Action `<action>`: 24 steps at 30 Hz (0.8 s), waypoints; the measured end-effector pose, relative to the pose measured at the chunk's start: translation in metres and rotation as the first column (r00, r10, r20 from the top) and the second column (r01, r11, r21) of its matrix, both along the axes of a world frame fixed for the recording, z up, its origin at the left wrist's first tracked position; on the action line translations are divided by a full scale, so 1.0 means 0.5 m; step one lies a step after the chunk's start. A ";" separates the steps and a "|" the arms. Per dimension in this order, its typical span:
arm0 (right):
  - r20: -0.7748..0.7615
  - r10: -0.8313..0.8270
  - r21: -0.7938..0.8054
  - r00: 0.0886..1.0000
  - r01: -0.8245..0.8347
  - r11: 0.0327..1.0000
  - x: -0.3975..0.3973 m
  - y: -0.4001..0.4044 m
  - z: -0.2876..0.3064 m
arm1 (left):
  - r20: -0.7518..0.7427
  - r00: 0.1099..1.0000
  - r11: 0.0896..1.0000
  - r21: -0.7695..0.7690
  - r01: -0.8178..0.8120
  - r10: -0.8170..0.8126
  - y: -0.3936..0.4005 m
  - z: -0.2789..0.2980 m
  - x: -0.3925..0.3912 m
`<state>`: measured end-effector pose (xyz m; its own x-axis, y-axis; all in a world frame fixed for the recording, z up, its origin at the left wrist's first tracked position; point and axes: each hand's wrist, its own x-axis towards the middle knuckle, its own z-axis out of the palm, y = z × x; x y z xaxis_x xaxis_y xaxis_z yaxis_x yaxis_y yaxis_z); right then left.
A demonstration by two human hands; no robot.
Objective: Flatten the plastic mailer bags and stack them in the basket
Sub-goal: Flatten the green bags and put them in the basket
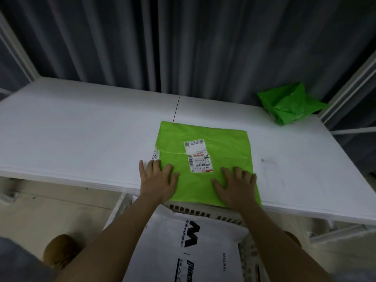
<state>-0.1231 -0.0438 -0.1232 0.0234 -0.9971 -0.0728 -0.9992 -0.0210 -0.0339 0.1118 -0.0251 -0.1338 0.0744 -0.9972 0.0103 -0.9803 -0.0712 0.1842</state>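
A green plastic mailer bag (221,145) with a white shipping label lies spread flat on the white table (81,129), its near edge hanging over the table's front edge. My left hand (157,180) presses flat on the bag's near left corner, fingers spread. My right hand (236,185) presses flat on its near right part. Below the table's edge stands a white slotted basket (247,249) holding a white mailer bag (183,245) with black print. A second green mailer bag (289,103) lies crumpled at the table's far right corner.
Grey corrugated wall panels stand behind the table. White frame posts (350,82) rise at both sides. A thin seam line marks the table's middle. My shoe (59,251) shows on the light floor at lower left.
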 end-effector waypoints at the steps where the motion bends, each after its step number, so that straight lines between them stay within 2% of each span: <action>1: -0.001 0.024 -0.068 1.000 -0.024 0.997 0.007 -0.005 0.011 | 0.012 1.000 1.000 -0.027 0.008 -0.008 -0.003 0.014 -0.004; 3: 0.025 0.093 -0.189 0.995 -0.087 0.978 0.022 -0.023 0.025 | 0.049 0.998 0.998 -0.040 0.040 -0.038 -0.016 0.035 -0.012; 4: 0.034 0.127 -0.193 0.991 -0.119 0.974 0.031 -0.033 0.030 | 0.055 0.997 0.998 -0.031 0.047 -0.045 -0.024 0.044 -0.015; 7: 0.039 0.214 -0.090 0.976 -0.210 0.974 0.054 -0.057 0.026 | -0.004 0.999 0.998 0.036 0.042 -0.042 -0.053 0.051 -0.025; 10: 0.006 0.270 -0.061 0.963 -0.269 0.961 0.075 -0.086 0.012 | -0.013 0.995 0.989 0.101 0.105 -0.104 -0.084 0.036 -0.037; 18: 0.039 0.195 0.010 0.980 -0.195 0.981 0.094 -0.158 -0.051 | 0.048 0.993 0.981 0.169 0.100 -0.109 -0.151 -0.016 -0.042; 24: 0.040 0.174 0.078 0.984 -0.177 0.981 0.097 -0.162 -0.048 | 0.100 0.989 0.979 0.182 0.090 -0.110 -0.160 -0.027 -0.043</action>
